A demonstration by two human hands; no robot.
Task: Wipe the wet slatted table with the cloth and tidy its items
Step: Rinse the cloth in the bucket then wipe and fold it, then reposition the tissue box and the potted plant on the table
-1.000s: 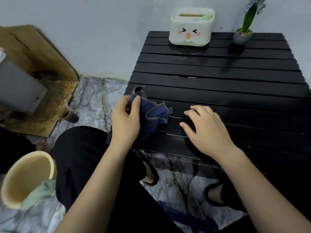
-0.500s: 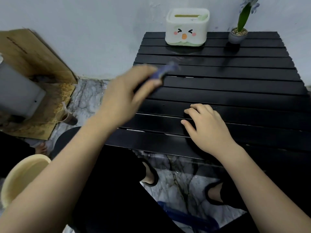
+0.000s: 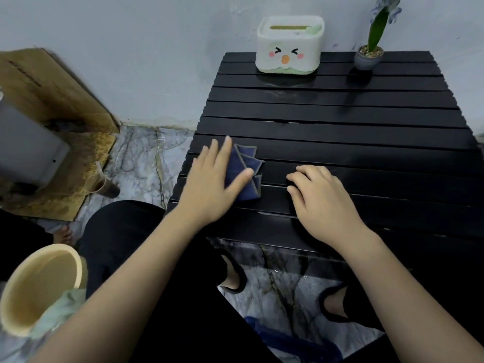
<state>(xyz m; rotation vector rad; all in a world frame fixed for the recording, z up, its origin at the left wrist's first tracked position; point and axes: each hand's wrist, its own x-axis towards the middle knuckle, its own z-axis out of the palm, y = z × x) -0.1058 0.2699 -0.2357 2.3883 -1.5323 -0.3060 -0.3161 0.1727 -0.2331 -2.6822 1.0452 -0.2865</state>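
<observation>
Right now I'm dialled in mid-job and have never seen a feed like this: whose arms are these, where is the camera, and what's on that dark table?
There is no machine here. A person works with bare hands, and the single picture comes from a wide-angle camera on their head, looking forward and down. The left hand lies flat, fingers spread, on a folded dark blue cloth with grey edging, pressing it onto the black slatted table. The right hand rests on the slats with fingers curled, holding nothing. At the far edge stand a white tissue box with a cartoon face and a small grey pot with a green plant. On the floor to the left you see a cream plastic bucket.
</observation>
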